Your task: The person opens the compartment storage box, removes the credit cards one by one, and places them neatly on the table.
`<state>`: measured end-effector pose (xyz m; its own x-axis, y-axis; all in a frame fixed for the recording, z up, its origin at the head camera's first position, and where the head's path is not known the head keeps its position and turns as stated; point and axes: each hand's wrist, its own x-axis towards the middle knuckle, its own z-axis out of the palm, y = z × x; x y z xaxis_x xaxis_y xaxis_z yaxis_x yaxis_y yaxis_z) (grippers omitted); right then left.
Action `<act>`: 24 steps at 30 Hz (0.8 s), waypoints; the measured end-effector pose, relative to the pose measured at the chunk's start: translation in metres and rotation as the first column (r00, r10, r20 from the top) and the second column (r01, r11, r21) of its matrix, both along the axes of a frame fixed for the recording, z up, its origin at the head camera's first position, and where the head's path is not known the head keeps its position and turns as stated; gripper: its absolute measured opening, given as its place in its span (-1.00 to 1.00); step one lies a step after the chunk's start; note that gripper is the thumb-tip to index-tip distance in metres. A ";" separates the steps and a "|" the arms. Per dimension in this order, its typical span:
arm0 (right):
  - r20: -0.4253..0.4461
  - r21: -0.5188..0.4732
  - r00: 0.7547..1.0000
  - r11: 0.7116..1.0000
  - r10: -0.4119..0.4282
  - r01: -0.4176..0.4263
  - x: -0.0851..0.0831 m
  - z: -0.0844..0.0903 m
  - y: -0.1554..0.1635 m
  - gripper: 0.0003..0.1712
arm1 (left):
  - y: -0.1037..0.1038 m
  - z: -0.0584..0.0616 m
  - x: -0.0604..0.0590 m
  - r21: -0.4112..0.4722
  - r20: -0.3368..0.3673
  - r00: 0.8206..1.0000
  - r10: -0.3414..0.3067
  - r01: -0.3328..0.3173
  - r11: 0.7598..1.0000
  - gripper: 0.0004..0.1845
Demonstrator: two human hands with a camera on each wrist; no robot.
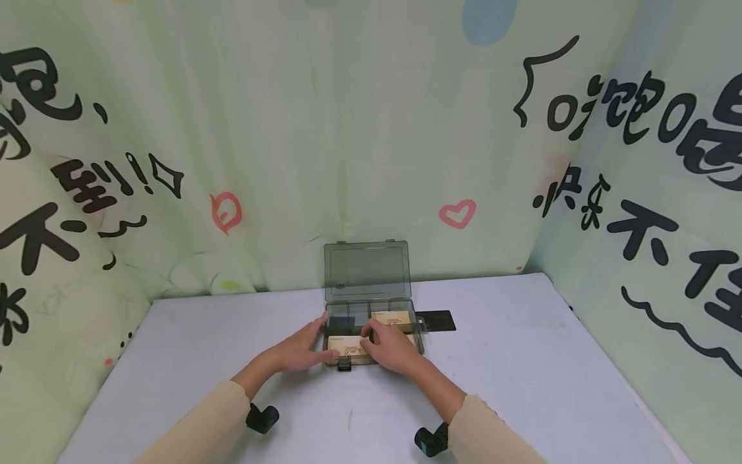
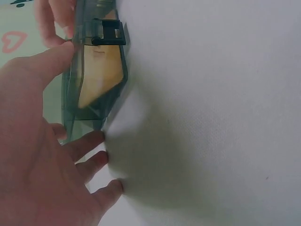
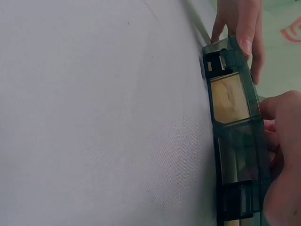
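A smoky clear plastic box (image 1: 420, 345) with dividers sits on the table, its hinged lid (image 1: 368, 270) standing up at the back. Tan printed pieces (image 1: 342, 345) lie in its compartments, beside a dark flat piece (image 1: 342, 324) at the left. My left hand (image 1: 301, 347) rests against the box's left side, fingers fairly straight and spread, with the thumb at the front left corner. Over the middle of the box, my right hand (image 1: 391, 348) reaches down with bent fingers, thumb and forefinger close around something dark; I cannot tell whether they hold it.
A flat black piece (image 1: 437, 320) lies just right of the box. Dark latches (image 3: 236, 201) stick out at the box's front. White cloth covers the table (image 1: 510, 361), and a printed curtain (image 1: 278, 161) hangs behind it. Each wrist wears a small black camera (image 1: 262, 419).
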<state>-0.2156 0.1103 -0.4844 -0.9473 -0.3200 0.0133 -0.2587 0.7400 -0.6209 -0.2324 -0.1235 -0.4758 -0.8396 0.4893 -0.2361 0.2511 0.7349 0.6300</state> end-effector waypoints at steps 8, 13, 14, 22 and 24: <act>-0.011 -0.095 1.000 0.995 0.021 -0.022 -0.002 0.001 0.005 -0.92 | -0.001 0.001 -0.003 0.013 0.004 1.000 -0.002 0.002 1.000 0.03; -0.026 -0.108 0.999 0.993 0.047 -0.050 -0.003 0.000 0.006 -0.87 | -0.002 0.001 -0.002 0.018 0.014 1.000 0.009 -0.009 1.000 0.04; -0.031 -0.122 0.999 0.991 0.044 -0.048 -0.003 -0.001 0.006 -0.87 | -0.002 0.001 -0.001 0.018 0.014 1.000 0.012 -0.012 1.000 0.03; -0.014 -0.237 1.000 0.971 0.018 -0.020 -0.002 0.002 0.009 -0.90 | 0.000 0.004 0.001 0.000 0.037 0.999 0.027 -0.027 1.000 0.05; 0.015 -0.269 1.000 0.963 0.012 -0.008 -0.002 0.006 0.011 -0.90 | 0.000 0.004 0.001 -0.001 0.043 0.999 0.030 -0.030 1.000 0.06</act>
